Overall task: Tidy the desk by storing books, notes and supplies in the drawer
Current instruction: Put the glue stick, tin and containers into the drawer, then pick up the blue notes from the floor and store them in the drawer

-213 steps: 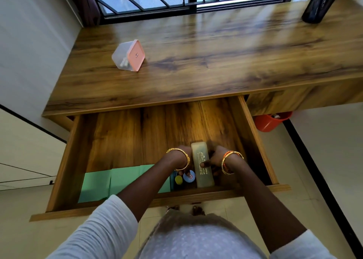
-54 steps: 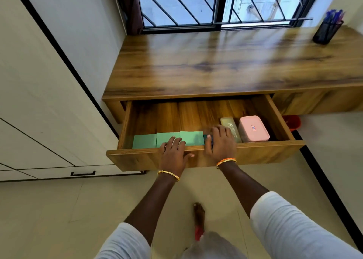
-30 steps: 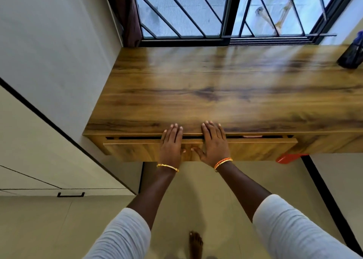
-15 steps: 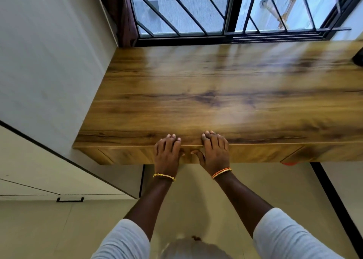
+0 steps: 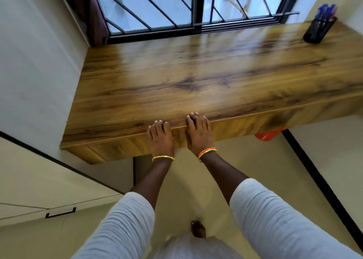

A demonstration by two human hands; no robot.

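Note:
The wooden drawer [image 5: 125, 147] sits flush under the front edge of the wooden desk [image 5: 196, 82], so its contents are hidden. My left hand [image 5: 160, 139] and my right hand [image 5: 198, 134] lie side by side against the drawer front, palms flat, with fingertips reaching over the desk's front edge. Neither hand holds anything.
A black mesh pen holder [image 5: 319, 30] with blue pens stands at the desk's far right by the barred window [image 5: 186, 5]. An orange bin [image 5: 268, 135] peeks out under the desk at right. White cabinets [image 5: 39, 190] line the left wall.
The drawer, open with green notes, a case and a pink box inside, has been pushed fully shut by both hands. The hands stay pressed on its front.

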